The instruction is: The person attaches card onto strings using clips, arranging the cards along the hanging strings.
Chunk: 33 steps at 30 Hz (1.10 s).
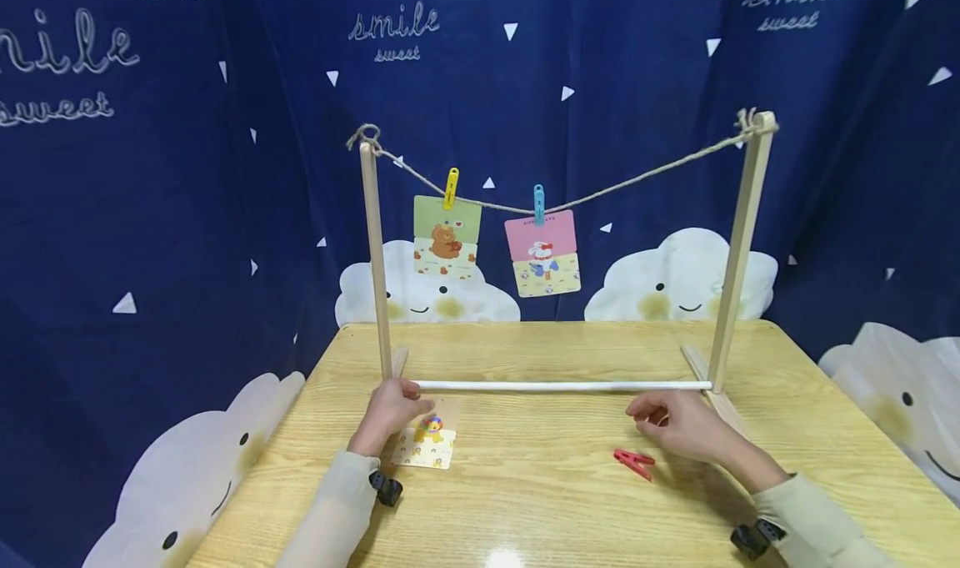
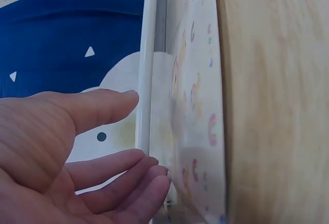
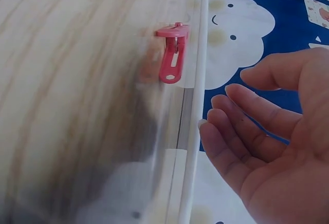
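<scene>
Two picture cards already hang clipped on the twine line [image 1: 600,191]; third illustrated card [image 1: 426,445] lies under the loosely open, empty left hand [image 1: 390,411], red plastic clothespin [image 1: 634,462] beside the relaxed, empty right hand [image 1: 686,426], both unhung.

In front of me a wooden frame [image 1: 738,243] carries a sagging twine line [image 1: 600,191]. A yellow peg [image 1: 450,188] holds a green bear card [image 1: 446,236]; a blue peg [image 1: 538,203] holds a pink card [image 1: 543,253]. Navy cloud-print curtain [image 1: 187,176] hangs behind the wooden table [image 1: 540,501].
</scene>
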Available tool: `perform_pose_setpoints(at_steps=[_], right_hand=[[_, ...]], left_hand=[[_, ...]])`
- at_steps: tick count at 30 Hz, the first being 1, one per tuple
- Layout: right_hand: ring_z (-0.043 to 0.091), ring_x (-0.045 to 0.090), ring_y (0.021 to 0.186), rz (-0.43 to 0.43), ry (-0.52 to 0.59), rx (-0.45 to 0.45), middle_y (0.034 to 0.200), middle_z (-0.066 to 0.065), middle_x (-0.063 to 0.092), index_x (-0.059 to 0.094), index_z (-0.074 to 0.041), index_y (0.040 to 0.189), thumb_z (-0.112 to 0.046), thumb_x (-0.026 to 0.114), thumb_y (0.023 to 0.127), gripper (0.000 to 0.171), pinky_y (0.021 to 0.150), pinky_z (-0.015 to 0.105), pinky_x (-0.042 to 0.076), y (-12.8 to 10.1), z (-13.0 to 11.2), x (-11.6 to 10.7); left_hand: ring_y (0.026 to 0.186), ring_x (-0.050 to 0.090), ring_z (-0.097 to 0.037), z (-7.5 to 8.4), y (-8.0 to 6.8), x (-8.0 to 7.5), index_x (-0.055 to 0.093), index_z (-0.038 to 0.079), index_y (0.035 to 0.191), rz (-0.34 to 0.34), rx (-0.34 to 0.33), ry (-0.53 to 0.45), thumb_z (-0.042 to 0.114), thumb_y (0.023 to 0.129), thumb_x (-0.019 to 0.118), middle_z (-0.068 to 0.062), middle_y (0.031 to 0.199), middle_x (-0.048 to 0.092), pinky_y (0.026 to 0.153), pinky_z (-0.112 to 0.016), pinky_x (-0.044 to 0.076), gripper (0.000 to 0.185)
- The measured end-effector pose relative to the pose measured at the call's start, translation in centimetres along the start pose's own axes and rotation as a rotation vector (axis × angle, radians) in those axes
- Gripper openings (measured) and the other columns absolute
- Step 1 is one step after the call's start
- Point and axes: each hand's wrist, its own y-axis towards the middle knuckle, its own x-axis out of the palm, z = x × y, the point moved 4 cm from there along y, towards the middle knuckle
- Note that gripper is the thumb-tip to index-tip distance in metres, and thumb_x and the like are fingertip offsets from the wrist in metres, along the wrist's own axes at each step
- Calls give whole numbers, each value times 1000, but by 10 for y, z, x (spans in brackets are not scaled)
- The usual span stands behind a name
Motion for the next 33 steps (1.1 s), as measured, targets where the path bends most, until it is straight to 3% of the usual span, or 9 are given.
perform_pose_setpoints(at_steps=[5, 12, 15, 19, 22, 24, 29, 33], right_hand=[[0, 62, 76, 6, 4, -14, 83, -13, 68, 76, -7, 101, -5, 73, 90, 11, 69, 28, 56, -3, 3, 4], [-1, 60, 76, -28, 5, 37, 84, -13, 67, 76, -9, 103, -8, 75, 91, 13, 68, 25, 54, -10, 5, 7], [0, 60, 76, -41, 14, 56, 84, -12, 67, 75, -10, 104, -11, 78, 90, 14, 68, 24, 53, -12, 8, 9], [0, 59, 77, -73, 30, 72, 86, -11, 67, 74, -9, 106, -16, 81, 89, 19, 67, 24, 51, -15, 10, 12], [0, 57, 76, -86, 18, 60, 85, -11, 65, 74, -10, 107, -18, 81, 89, 21, 66, 23, 49, -17, 10, 12], [0, 56, 75, -87, 8, 53, 84, -12, 64, 75, -11, 106, -19, 82, 88, 21, 66, 23, 48, -19, 9, 12], [3, 56, 76, -112, 28, 57, 86, -10, 64, 74, -12, 106, -23, 84, 86, 24, 67, 23, 48, -22, 9, 13], [5, 55, 77, -149, 34, 54, 86, -6, 63, 74, -11, 104, -29, 85, 86, 28, 67, 23, 46, -23, 11, 16]], left_hand=[[107, 67, -34, -2, 0, 2, 67, -5, 127, -6, -11, -13, 17, 83, 86, -19, 118, 71, 93, -49, 54, 53], [111, 63, -32, -3, -1, 4, 68, -3, 128, -20, -16, 31, 16, 79, 90, -19, 122, 68, 95, -51, 52, 57], [91, 57, -27, -1, -1, 6, 68, -7, 109, -50, 23, 56, 16, 75, 93, -15, 101, 63, 82, -43, 50, 48], [83, 47, -23, 0, 0, 9, 62, -10, 102, -88, 76, 105, 20, 71, 97, -11, 93, 54, 73, -36, 42, 55], [91, 52, -23, 0, 0, 11, 69, -4, 111, -91, 95, 130, 23, 69, 99, -11, 103, 61, 80, -38, 47, 58], [93, 52, -26, -1, -1, 14, 67, -5, 110, -115, 93, 121, 23, 70, 98, -15, 105, 60, 83, -41, 47, 58], [104, 57, -28, -2, -1, 17, 68, -2, 127, -136, 96, 103, 22, 72, 97, -16, 118, 64, 95, -48, 50, 67], [98, 56, -26, 2, -1, 18, 69, 0, 125, -147, 107, 115, 24, 72, 97, -13, 111, 62, 91, -46, 50, 65]])
